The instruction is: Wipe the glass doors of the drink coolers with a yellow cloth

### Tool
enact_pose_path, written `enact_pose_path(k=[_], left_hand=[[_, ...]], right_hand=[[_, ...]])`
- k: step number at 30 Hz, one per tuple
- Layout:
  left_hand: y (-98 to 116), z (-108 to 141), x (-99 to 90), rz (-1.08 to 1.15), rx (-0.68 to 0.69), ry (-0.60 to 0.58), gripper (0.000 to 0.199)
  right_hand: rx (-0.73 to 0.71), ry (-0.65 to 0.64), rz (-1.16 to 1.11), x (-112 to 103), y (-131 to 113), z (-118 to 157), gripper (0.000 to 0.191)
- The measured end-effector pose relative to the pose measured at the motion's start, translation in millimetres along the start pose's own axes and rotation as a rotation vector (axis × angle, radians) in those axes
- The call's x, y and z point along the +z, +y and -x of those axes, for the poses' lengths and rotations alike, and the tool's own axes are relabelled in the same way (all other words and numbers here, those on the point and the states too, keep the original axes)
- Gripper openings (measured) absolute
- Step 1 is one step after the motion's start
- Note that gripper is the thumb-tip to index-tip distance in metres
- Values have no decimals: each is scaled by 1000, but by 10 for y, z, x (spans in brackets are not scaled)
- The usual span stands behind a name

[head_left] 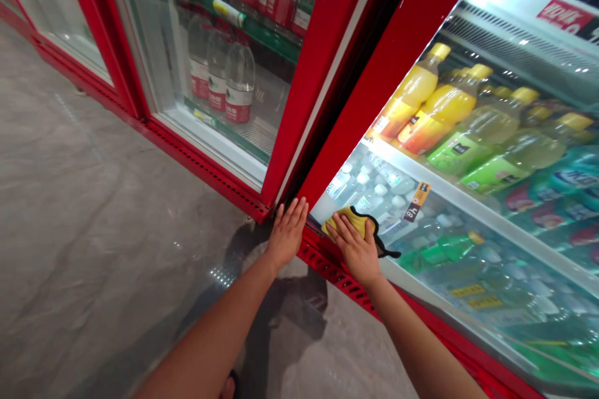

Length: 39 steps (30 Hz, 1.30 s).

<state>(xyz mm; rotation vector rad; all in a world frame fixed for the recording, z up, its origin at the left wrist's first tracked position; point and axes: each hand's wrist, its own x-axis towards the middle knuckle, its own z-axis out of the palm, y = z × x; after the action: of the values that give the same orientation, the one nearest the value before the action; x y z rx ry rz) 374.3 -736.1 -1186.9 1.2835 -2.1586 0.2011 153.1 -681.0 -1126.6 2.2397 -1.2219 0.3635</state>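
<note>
My right hand presses a yellow cloth with a black edge against the lower left corner of a lit cooler's glass door. Its fingers lie over the cloth, and a dark corner of the fabric sticks out to the right. My left hand rests with fingers extended at the bottom corner of the red door frame, beside the dark gap between two coolers. Nothing shows in this hand.
Behind the glass stand yellow-capped juice bottles and several clear bottles on a lower shelf. A second red cooler to the left holds red-labelled water bottles. A slotted red base runs along the grey floor.
</note>
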Motion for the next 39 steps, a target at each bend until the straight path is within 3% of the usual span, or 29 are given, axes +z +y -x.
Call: enact_pose_path(k=[5,9,13,18,23,26,29,32,39], left_hand=[[-30,18,27,-15,3,-6,74],[-25,-3,5,-6,-19,11,75],[-39,-1,-26,-21,-59,31,74],[-87,27,-29,-41,-75,29,75],[-118,18,-25,-42,-86,47,78],[-123,19,-36,-40,-90,64,77],[-129,37,-52,-26,-97,71,80],[-148,59,-62,-17,-135,75,82],[-184,58,-39,-10,-156,95,81]], right_hand=[[-118,-23,-22,240,-101,-238,48],[-66,-11,-28,120,-96,-528,49],[45,47,12,27,-71,-459,48],[-204,22,-29,294,-108,-321,36],[-348,29,-9,404,-107,-574,30],[-313,80,12,244,-56,-726,33],[-137,114,15,80,-46,-784,41],[-47,84,-7,87,-110,-758,49],[-271,-27,-50,393,-218,-866,44]])
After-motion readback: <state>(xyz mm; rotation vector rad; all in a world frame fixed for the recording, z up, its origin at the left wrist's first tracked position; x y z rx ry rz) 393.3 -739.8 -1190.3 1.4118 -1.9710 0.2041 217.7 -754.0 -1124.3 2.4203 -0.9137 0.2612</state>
